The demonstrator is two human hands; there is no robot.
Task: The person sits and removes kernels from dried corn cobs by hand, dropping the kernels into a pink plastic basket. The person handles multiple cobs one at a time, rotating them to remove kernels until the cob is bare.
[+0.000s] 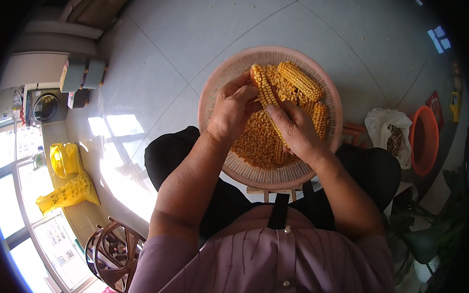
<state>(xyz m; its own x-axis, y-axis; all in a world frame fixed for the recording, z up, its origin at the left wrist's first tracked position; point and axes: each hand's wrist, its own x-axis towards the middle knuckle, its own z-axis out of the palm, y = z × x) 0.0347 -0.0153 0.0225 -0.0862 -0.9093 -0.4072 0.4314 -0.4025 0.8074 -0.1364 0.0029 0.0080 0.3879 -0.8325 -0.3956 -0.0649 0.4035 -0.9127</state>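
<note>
Both hands are closed round one yellow corn cob (265,88), tilted over a round pink basket (215,73). My left hand (234,106) grips its upper end, where a reddish strip bare of kernels shows along the edge. My right hand (296,129) holds the lower part, the thumb lying on the kernels. Loose corn kernels (253,139) cover the basket's bottom. Beyond my hands a full corn cob (301,80) lies at the far right of the basket, and another corn cob (319,121) rests by its right wall.
At the right stand a white plastic bag (387,126) with brownish scraps inside and an orange-red plastic basket (425,140). Yellow bags (68,179) lie by the windows on the left. A brown chair (114,256) is at lower left, a leafy plant (427,238) at lower right.
</note>
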